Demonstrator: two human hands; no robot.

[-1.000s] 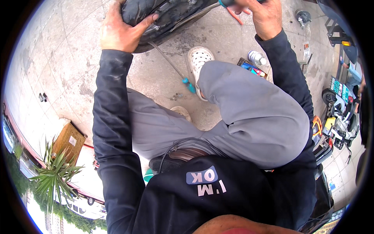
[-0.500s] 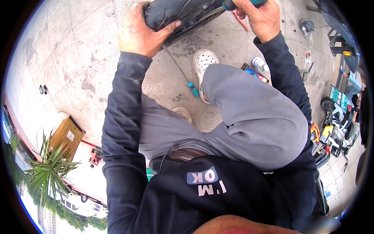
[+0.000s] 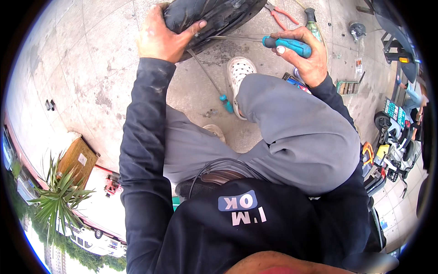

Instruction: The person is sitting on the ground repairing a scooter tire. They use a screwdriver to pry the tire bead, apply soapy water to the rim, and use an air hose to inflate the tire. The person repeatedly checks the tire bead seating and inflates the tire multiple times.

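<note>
A black treaded tyre stands at the top of the view, cut off by the picture's edge. My left hand grips its left part, thumb across the tread. In my right hand is a screwdriver with a teal handle. Its thin shaft points left and reaches the tyre's lower edge; the tip's exact place is hidden. A second teal-handled screwdriver slants down from the tyre near my left hand, its upper end out of sight at the tyre and its handle beside my white clog.
Red-handled pliers and a green bottle with a dark top lie beyond my right hand. Right of it are a small rack and a round dark part. Parked scooters line the right side. A wooden box stands left.
My right hand has moved down with the screwdriver, whose shaft now lies nearly level below the tyre's edge. The pliers and green bottle have come into fuller view. My left hand shifted slightly.
</note>
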